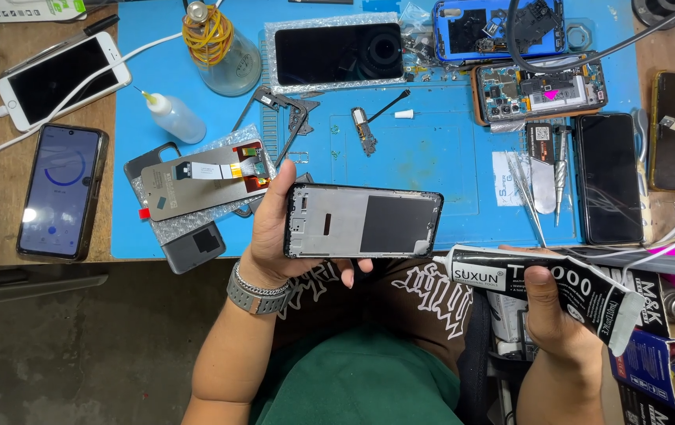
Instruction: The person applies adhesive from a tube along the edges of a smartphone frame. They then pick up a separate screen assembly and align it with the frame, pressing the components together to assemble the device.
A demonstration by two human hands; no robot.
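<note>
Left hand (274,236) closed on the left end of the phone frame (363,222), held above the mat's near edge. Right hand (554,311) squeezes the black glue tube (542,287), nozzle at the frame's right corner. Frame likely light, thin, bendable; grip edges only.

blue work mat (448,169) | black-and-grey phone frame (363,222) | black glue tube (542,285), white lettering | white phone (62,79) | yellow wire coil (206,33) | silver watch band (257,295)
</note>
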